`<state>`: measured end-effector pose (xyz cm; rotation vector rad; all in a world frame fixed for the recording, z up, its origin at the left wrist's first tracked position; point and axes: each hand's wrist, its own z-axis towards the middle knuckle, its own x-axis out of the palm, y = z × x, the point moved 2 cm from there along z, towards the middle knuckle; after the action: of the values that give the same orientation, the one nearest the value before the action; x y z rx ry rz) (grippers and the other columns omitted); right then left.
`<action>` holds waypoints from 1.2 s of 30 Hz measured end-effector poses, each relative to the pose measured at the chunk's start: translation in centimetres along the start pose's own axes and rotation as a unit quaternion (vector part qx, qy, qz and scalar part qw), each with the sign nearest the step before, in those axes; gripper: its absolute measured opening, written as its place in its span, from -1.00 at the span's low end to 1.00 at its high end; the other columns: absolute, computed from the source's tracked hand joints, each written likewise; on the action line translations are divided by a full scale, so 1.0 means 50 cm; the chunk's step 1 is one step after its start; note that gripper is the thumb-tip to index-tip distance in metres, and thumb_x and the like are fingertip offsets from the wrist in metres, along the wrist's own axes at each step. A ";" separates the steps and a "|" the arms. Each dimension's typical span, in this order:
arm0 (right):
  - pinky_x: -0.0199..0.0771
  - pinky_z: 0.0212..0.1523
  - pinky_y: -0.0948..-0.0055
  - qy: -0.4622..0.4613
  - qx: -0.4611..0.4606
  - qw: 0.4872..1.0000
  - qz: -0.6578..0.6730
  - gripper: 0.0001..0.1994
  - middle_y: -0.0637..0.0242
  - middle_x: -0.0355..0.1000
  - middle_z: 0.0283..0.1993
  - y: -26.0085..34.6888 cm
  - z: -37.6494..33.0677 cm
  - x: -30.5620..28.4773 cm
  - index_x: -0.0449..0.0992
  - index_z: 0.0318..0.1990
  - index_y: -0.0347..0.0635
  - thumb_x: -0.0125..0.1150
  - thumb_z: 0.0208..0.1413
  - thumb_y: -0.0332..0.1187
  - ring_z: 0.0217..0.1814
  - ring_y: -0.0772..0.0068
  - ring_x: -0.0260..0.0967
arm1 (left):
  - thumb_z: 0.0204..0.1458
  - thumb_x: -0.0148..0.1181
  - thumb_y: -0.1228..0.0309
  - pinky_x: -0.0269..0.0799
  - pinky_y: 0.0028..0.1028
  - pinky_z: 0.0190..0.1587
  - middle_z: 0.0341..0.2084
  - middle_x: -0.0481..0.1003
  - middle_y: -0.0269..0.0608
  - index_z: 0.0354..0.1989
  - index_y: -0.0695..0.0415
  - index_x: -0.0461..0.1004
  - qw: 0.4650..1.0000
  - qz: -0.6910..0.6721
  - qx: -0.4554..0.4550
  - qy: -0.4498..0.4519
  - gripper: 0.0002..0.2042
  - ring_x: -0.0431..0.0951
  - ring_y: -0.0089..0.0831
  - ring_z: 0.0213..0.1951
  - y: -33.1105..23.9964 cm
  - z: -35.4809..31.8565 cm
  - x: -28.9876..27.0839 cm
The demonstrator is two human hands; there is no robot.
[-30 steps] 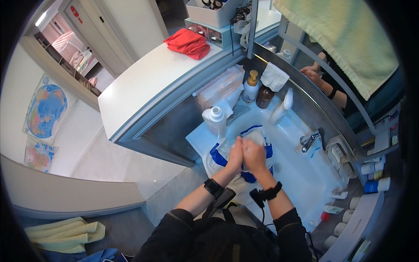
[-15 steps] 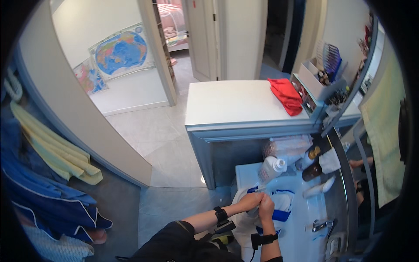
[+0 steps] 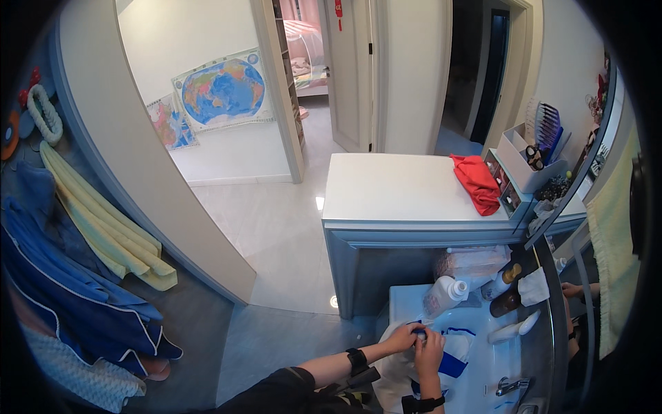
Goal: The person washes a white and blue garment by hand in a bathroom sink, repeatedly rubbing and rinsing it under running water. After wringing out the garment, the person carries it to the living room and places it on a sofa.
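Note:
Over the near left edge of the white washbasin (image 3: 507, 352), my two hands meet. My left hand (image 3: 400, 338) and my right hand (image 3: 430, 350) pinch a small dark-blue piece (image 3: 418, 332) between their fingertips; its kind is too small to make out. Beneath my hands a white cloth (image 3: 392, 372) drapes over the basin's front edge. Right beside my right hand, a white and blue cloth (image 3: 455, 355) lies in the basin. Just beyond the hands stands a large whitish plastic bottle (image 3: 445, 295), tilted in this view.
Along the basin's back sit a brown pump bottle (image 3: 507, 300), a white tube (image 3: 514, 329) and a tap (image 3: 512, 386). Beyond rises a white-topped cabinet (image 3: 393, 186) with a red cloth (image 3: 476, 183) and an organizer (image 3: 527, 162). Towels (image 3: 103, 221) hang at the left.
My hands, pressed together before, now hold the small blue piece at their fingertips, slightly apart. The whole view has shifted, so the room appears lower and farther right.

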<state>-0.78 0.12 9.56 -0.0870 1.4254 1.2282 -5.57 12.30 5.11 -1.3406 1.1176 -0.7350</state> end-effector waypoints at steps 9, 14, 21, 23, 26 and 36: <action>0.35 -0.05 0.16 0.061 0.049 0.997 0.020 -0.63 0.02 0.39 -0.06 -0.014 0.004 0.020 0.33 0.07 -0.29 0.07 0.09 -0.43 -0.03 -0.02 0.33 | -0.02 0.06 0.43 0.42 -0.31 -0.15 -0.31 0.54 0.07 -0.12 0.27 0.48 0.999 0.009 0.039 -0.027 -0.71 0.55 -0.13 -0.25 0.015 -0.002 0.003; 0.45 -0.16 0.26 0.089 0.170 0.969 0.155 -0.76 0.04 0.48 -0.20 -0.040 -0.013 0.013 0.44 -0.07 -0.32 -0.02 0.13 -0.48 -0.17 -0.01 0.44 | 0.00 0.08 0.38 0.37 -0.34 -0.05 -0.24 0.51 0.05 -0.09 0.26 0.46 0.997 0.042 -0.020 0.060 -0.69 0.52 -0.17 -0.15 0.041 0.004 -0.006; 0.45 -0.14 0.23 0.178 -0.040 0.980 0.079 -0.71 0.13 0.45 -0.10 -0.051 -0.047 -0.003 0.47 -0.11 -0.13 -0.02 -0.01 -0.55 -0.09 0.00 0.41 | -0.05 0.01 0.61 0.25 -0.27 0.12 0.09 0.21 0.13 -0.13 0.20 0.40 0.992 0.078 0.098 0.005 -0.73 0.33 -0.03 0.05 0.029 -0.023 -0.016; 0.43 -0.19 0.16 0.194 -0.024 0.981 0.019 -0.75 0.16 0.43 -0.13 -0.056 -0.049 0.000 0.46 -0.20 -0.12 -0.03 -0.06 -0.54 -0.14 -0.02 0.40 | -0.06 0.01 0.63 0.24 -0.28 0.13 0.11 0.17 0.14 -0.17 0.23 0.39 0.980 0.143 0.128 0.056 -0.76 0.33 0.01 0.04 0.013 -0.037 -0.017; 0.41 -0.26 0.11 0.184 -0.009 0.983 -0.020 -0.84 0.13 0.42 -0.25 -0.060 -0.039 0.003 0.44 -0.30 -0.15 -0.02 -0.06 -0.50 -0.23 -0.04 0.39 | -0.01 0.02 0.53 0.24 -0.25 0.15 0.20 0.07 0.19 -0.18 0.25 0.43 0.967 0.175 0.129 0.137 -0.79 0.31 0.08 0.08 -0.012 -0.057 -0.021; 0.36 -0.35 0.05 0.094 -0.015 0.995 0.024 -0.89 0.02 0.38 -0.47 -0.044 0.001 -0.035 0.42 -0.49 -0.23 -0.01 -0.08 -0.42 -0.39 -0.10 0.35 | 0.10 0.06 0.14 0.36 -0.23 -0.04 -0.08 0.43 -0.05 -0.47 0.23 0.57 0.923 0.321 0.177 0.116 -0.63 0.41 -0.09 -0.07 -0.059 -0.063 -0.051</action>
<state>1.25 -1.84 9.58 -0.1938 1.5788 1.3087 -8.80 13.08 8.85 -0.5293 1.4298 -0.5700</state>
